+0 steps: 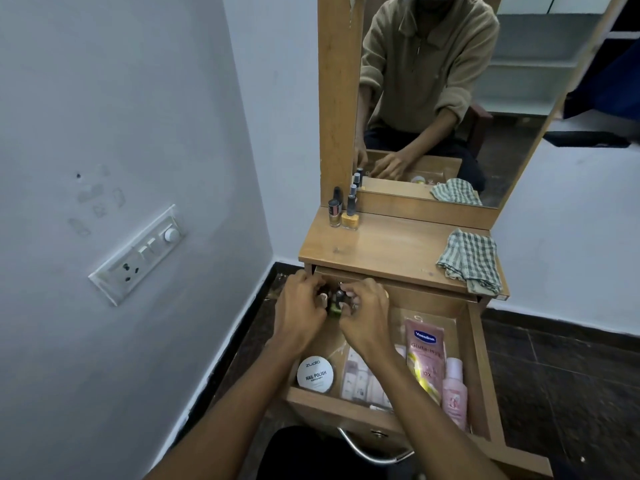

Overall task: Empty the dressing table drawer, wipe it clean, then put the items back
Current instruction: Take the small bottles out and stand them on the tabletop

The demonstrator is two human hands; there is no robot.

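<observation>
While the drawer [474, 358] stands pulled out toward the person, both hands work at its far left corner. The left hand [301, 306] has its fingers curled around small bottles [336, 299] there, and the right hand [367, 313] pinches at the same cluster, the two hands almost touching. How many bottles each one holds cannot be told, since the fingers cover most of them.

Nearer in the drawer, a round white tin [315, 374] marked nail polish lies at the near left. Just right of it lies a clear packet [360, 379], partly under the right forearm. A pink Vaseline tube [425, 351] lies lengthwise right of that, and a small pink bottle [454, 389] lies beside the tube, close to the right wall.

On the desk [384, 247] above, a group of nail polish bottles [344, 211] stands upright at the far left, against the mirror [450, 98]. A checked cloth [471, 259] lies crumpled at the right edge of the desk, one end hanging over the near edge. On the wall to the left sits a white switch plate [138, 254].
</observation>
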